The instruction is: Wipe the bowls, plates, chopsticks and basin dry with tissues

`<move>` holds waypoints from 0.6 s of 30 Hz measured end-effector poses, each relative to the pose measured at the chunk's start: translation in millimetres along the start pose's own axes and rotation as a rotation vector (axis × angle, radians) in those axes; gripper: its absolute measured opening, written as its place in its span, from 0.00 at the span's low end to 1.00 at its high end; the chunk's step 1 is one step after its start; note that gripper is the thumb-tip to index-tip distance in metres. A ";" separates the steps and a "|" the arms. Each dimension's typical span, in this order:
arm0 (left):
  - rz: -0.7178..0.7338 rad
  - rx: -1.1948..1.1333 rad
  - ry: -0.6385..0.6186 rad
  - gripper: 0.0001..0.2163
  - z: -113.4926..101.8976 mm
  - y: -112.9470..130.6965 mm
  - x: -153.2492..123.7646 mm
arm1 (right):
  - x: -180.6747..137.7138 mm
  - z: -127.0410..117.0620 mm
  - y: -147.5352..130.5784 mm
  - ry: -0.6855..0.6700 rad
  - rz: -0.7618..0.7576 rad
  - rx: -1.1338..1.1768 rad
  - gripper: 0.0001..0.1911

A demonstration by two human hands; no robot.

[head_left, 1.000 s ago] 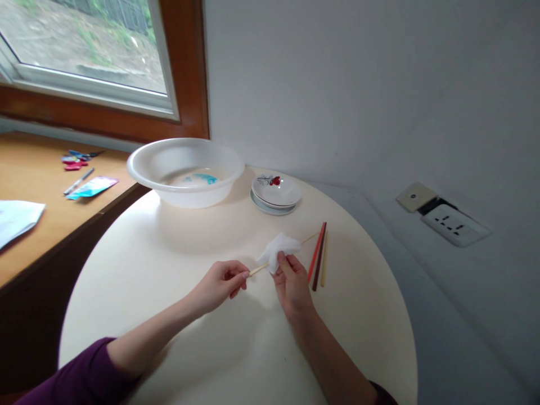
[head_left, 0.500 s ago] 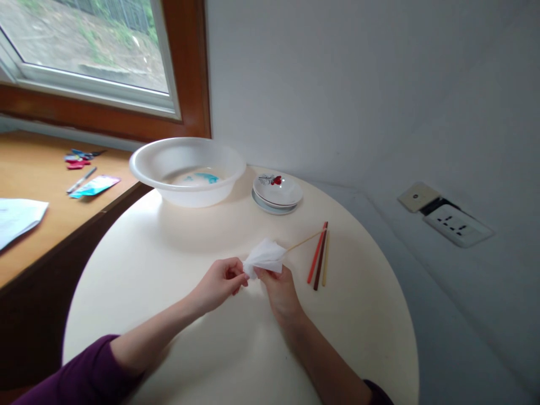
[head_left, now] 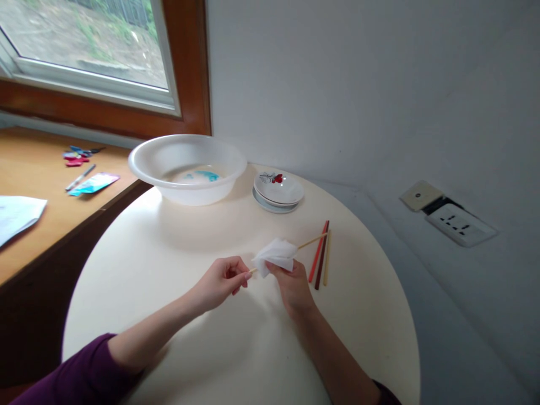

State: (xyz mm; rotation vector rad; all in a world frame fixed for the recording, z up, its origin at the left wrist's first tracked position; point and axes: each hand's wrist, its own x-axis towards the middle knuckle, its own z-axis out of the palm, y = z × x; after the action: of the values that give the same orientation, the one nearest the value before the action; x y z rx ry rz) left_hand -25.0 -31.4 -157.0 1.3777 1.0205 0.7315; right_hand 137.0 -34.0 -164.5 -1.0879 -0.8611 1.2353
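Observation:
My left hand (head_left: 228, 280) pinches the near end of a thin light wooden chopstick (head_left: 311, 241). Around the middle of that stick is a folded white tissue (head_left: 276, 252), gripped by my right hand (head_left: 293, 284). The stick's far end pokes out of the tissue to the right, above the other sticks. On the table by my right hand lie a red chopstick (head_left: 316, 260), a dark brown chopstick (head_left: 321, 264) and a light yellowish chopstick (head_left: 327, 264), fanned out. My right fingers are partly hidden by the tissue.
A white basin (head_left: 145, 160) with some water and something blue inside stands at the table's back left. Small stacked dishes (head_left: 284, 193) sit beside it. On the wooden desk (head_left: 37, 160) at left are a pen (head_left: 80, 178), a colourful packet (head_left: 96, 184) and papers (head_left: 19, 214).
My right hand and the tissue have slid right along the stick, baring its near end at my left fingertips. My left hand has hardly moved.

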 end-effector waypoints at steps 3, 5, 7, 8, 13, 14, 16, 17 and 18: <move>-0.008 0.019 0.029 0.12 -0.8 4.5 -1.0 | 8.8 -10.9 -8.4 0.105 -0.038 0.078 0.12; 0.012 0.029 0.040 0.12 -1.4 5.5 -1.2 | 15.2 -19.8 -15.9 0.154 -0.075 0.129 0.13; 0.028 0.035 0.050 0.12 -1.9 5.5 -1.2 | 21.3 -29.2 -23.2 0.197 -0.113 0.171 0.15; 0.029 0.037 0.055 0.12 -2.0 5.4 -1.2 | 24.1 -33.8 -26.3 0.219 -0.128 0.188 0.16; 0.014 0.044 0.060 0.12 -1.8 5.6 -2.5 | 34.4 -51.0 -32.5 0.310 -0.168 0.245 0.15; 0.008 0.050 0.061 0.12 -1.8 5.7 -2.7 | 35.5 -52.8 -32.0 0.313 -0.163 0.253 0.14; -0.007 0.068 0.068 0.12 -2.0 6.0 -2.9 | 36.7 -54.9 -30.5 0.311 -0.149 0.269 0.14; -0.012 0.076 0.073 0.13 -2.1 6.2 -2.9 | 36.8 -55.2 -29.8 0.308 -0.144 0.275 0.14; -0.014 0.079 0.079 0.13 -2.1 6.4 -2.7 | 36.7 -55.2 -29.2 0.308 -0.141 0.280 0.14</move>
State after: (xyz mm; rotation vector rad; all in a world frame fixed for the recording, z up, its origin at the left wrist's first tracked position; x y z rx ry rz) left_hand -27.1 -32.3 -150.1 1.4173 1.1307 0.7475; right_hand 203.3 -6.7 -154.3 -0.9424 -0.5031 1.0029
